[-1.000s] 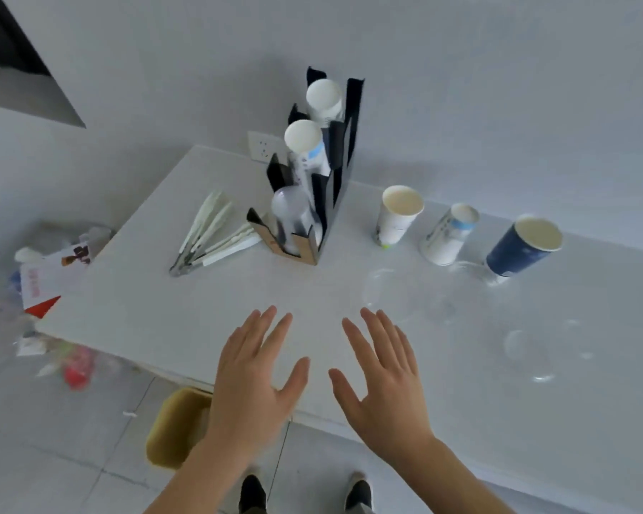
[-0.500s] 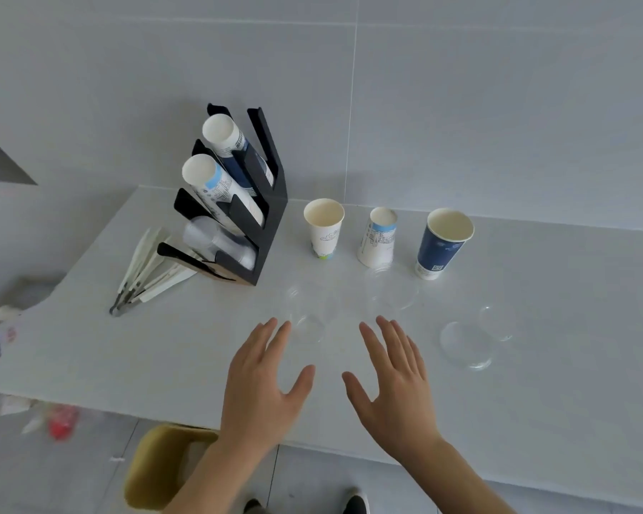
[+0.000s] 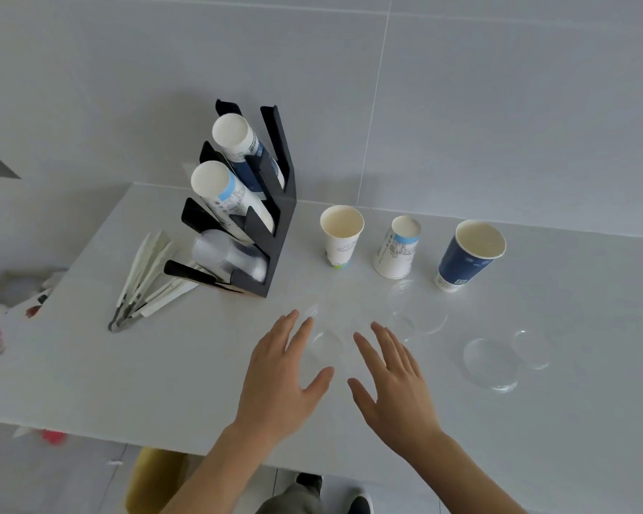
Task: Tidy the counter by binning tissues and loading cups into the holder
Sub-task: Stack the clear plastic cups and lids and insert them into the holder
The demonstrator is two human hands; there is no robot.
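Note:
A black tiered cup holder (image 3: 280, 231) stands at the back left of the white counter (image 3: 164, 372), with stacks of paper cups in its two upper slots and clear plastic cups in the lowest. To its right stand a white paper cup (image 3: 341, 235), an upside-down white cup with a blue band (image 3: 398, 248) and a dark blue cup (image 3: 469, 255). My left hand (image 3: 281, 380) and my right hand (image 3: 396, 387) hover flat, fingers spread, holding nothing. A clear plastic cup (image 3: 327, 339) lies between their fingertips, hard to make out.
Clear plastic cups or lids lie at the right (image 3: 492, 363) and behind my right hand (image 3: 420, 317). Wrapped straws (image 3: 145, 280) lie left of the holder. A yellow bin (image 3: 153, 480) stands under the counter's front edge. Litter (image 3: 1, 328) lies on the floor at left.
The view has swung up and levelled toward the wall. Both hands have stayed spread over the counter and have edged forward toward the clear cups.

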